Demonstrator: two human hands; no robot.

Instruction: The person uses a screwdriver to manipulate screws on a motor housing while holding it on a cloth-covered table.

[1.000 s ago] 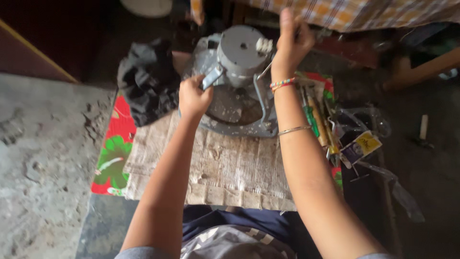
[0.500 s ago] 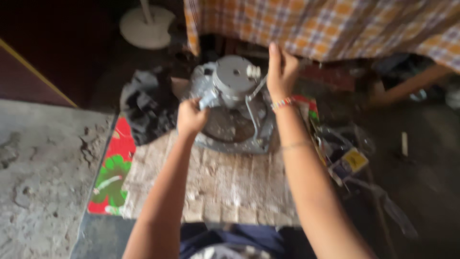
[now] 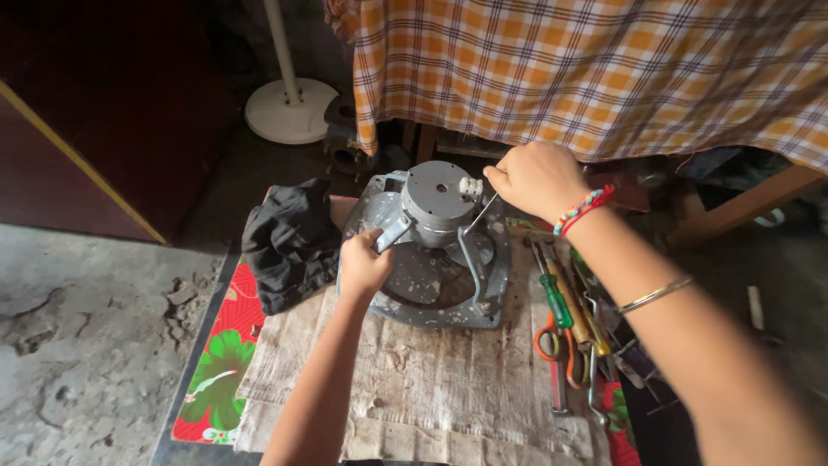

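Since the earlier frame the right hand [image 3: 539, 177] has dropped from above, fingers pinched on a thin tool shaft [image 3: 480, 214]. Left hand [image 3: 362, 266] clamps a bracket of the grey fan motor [image 3: 438, 203], frame centre; best held steady.

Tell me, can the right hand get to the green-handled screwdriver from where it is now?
Probably yes. The green-handled screwdriver lies uncovered on top of the tool pile, just below the right hand. But that hand already grips something thin by the grey motor housing.
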